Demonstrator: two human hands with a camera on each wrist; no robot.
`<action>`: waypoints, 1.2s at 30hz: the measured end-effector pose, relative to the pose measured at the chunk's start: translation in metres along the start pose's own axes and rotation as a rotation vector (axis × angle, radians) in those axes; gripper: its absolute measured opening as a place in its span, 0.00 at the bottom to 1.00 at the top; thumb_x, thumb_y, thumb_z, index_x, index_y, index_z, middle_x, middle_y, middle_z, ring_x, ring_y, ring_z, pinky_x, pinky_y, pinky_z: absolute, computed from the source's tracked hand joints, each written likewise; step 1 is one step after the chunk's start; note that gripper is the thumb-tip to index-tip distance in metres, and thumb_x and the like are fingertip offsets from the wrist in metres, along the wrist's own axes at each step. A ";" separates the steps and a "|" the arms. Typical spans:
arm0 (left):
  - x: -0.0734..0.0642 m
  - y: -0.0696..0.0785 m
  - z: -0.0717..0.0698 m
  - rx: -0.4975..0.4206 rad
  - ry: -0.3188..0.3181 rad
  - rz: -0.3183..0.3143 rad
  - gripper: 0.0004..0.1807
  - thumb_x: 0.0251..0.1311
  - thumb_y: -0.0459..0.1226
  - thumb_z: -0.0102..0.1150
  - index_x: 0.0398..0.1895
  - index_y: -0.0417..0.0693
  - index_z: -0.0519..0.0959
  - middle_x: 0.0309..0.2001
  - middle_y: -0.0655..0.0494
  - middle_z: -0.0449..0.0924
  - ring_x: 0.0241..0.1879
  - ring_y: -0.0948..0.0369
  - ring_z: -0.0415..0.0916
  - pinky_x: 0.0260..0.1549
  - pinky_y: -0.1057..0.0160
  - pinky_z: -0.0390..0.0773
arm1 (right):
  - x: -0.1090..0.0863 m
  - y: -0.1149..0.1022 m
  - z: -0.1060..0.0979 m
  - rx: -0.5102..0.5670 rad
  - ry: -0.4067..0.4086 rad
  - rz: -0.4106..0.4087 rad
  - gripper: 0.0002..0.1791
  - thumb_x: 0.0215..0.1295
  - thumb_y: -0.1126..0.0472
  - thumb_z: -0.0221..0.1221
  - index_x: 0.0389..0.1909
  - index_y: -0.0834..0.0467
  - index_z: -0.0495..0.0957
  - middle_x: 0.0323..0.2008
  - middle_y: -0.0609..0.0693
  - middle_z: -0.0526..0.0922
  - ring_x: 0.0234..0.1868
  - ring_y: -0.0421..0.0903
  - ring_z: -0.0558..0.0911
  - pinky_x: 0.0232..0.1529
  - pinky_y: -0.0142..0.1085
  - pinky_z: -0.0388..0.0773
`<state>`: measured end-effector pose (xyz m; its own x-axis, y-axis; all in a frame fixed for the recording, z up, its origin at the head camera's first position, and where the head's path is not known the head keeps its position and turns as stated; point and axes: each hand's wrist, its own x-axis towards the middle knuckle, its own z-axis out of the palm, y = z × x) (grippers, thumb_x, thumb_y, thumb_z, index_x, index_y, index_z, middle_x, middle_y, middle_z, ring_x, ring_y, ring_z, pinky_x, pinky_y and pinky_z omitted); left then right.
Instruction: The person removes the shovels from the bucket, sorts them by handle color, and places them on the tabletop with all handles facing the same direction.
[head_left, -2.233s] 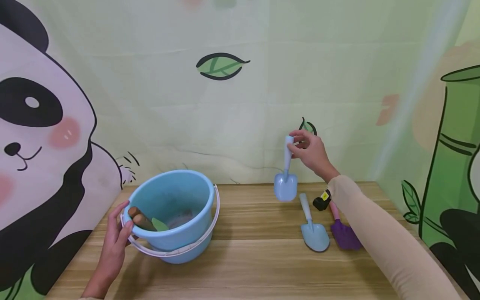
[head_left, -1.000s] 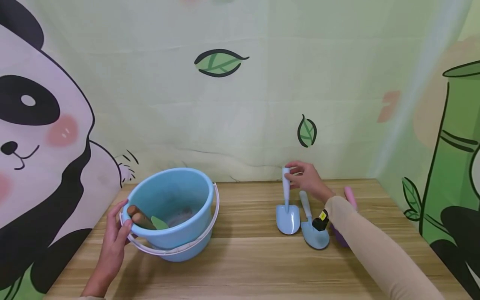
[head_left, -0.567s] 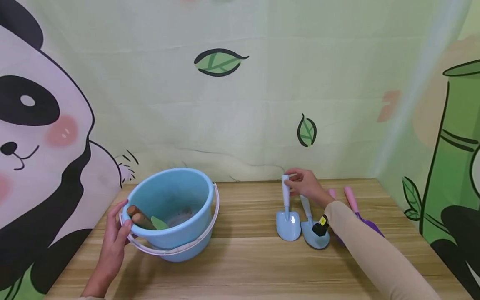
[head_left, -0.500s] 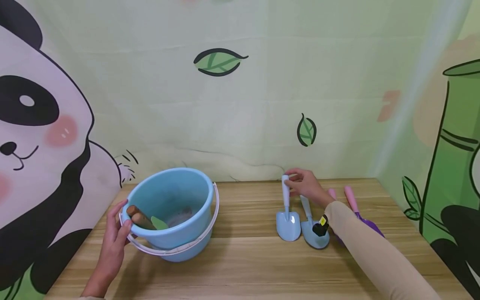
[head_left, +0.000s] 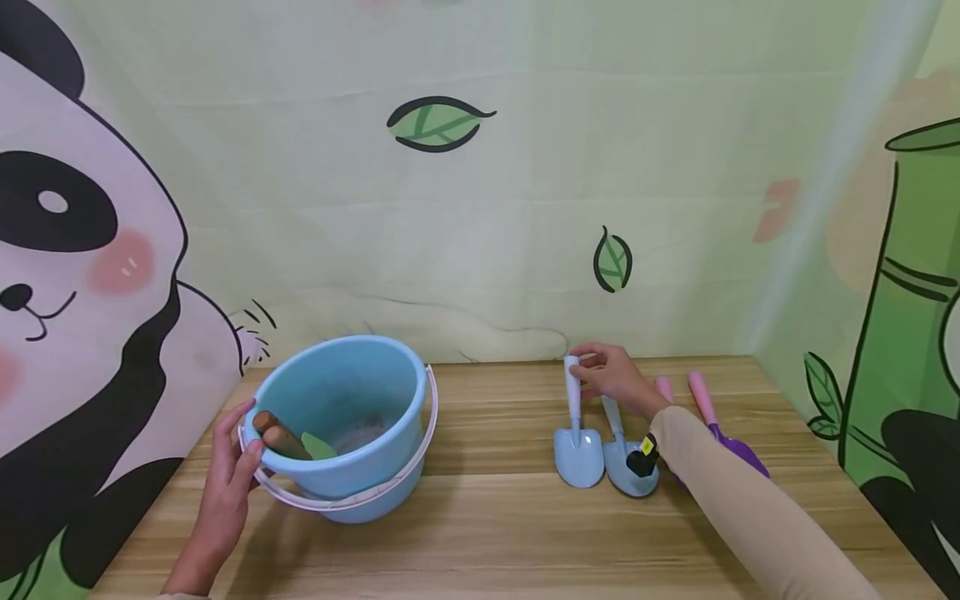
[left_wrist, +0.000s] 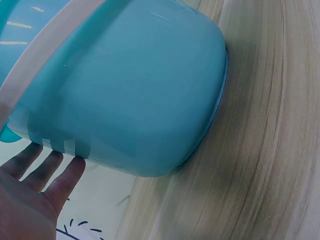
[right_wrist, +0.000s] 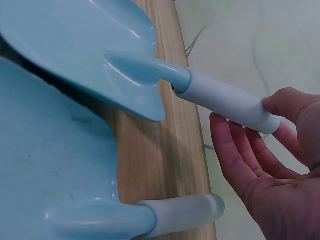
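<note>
In the head view a light blue bucket stands at the left, its white handle hanging down in front. My left hand holds the bucket's left rim; in the left wrist view several of its fingers lie along the outer wall. My right hand pinches the top of the pale handle of a light blue hand trowel, its blade pointing down, close over the table. Beside it on the right lies a second light blue trowel, which the held blade partly overlaps in the right wrist view.
Inside the bucket are brown wooden handles and a green leaf-shaped piece. To the right lies a purple shovel with a pink handle; another pink handle is mostly behind the sleeve. A printed cloth closes off the table's back.
My right hand has lowered the trowel from in front of the backdrop down to the table, left of the second trowel. The left hand and bucket have stayed put.
</note>
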<state>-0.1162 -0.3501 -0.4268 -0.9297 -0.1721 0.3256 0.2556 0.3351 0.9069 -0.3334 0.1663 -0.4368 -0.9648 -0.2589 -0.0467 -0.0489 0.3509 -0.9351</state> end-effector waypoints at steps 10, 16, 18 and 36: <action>-0.001 0.001 0.001 -0.023 0.001 0.008 0.30 0.82 0.39 0.38 0.82 0.59 0.48 0.72 0.57 0.55 0.56 0.72 0.71 0.40 0.72 0.78 | -0.001 0.004 0.002 -0.001 0.005 -0.013 0.22 0.74 0.62 0.62 0.66 0.62 0.74 0.57 0.66 0.75 0.47 0.57 0.83 0.50 0.55 0.82; -0.001 0.001 0.001 -0.019 0.001 0.006 0.30 0.82 0.39 0.38 0.82 0.60 0.48 0.71 0.57 0.56 0.56 0.72 0.70 0.40 0.71 0.78 | 0.000 0.007 0.002 0.000 -0.005 0.004 0.23 0.73 0.62 0.62 0.66 0.62 0.74 0.57 0.66 0.75 0.47 0.57 0.83 0.48 0.53 0.83; -0.001 0.001 0.001 -0.016 0.001 0.002 0.30 0.82 0.39 0.38 0.82 0.60 0.48 0.71 0.58 0.56 0.56 0.72 0.70 0.40 0.71 0.78 | 0.000 0.008 0.003 -0.005 -0.010 0.015 0.23 0.73 0.62 0.62 0.66 0.62 0.73 0.56 0.66 0.75 0.47 0.57 0.83 0.48 0.52 0.84; -0.002 0.002 0.002 0.003 0.002 0.003 0.30 0.82 0.40 0.38 0.83 0.61 0.47 0.71 0.59 0.56 0.57 0.73 0.70 0.42 0.73 0.77 | 0.002 0.010 0.009 -0.066 -0.059 0.064 0.23 0.74 0.65 0.61 0.66 0.63 0.73 0.54 0.66 0.76 0.41 0.55 0.85 0.40 0.46 0.86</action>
<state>-0.1146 -0.3477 -0.4263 -0.9285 -0.1729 0.3286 0.2572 0.3387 0.9050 -0.3339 0.1614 -0.4499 -0.9495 -0.2862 -0.1284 -0.0062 0.4265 -0.9045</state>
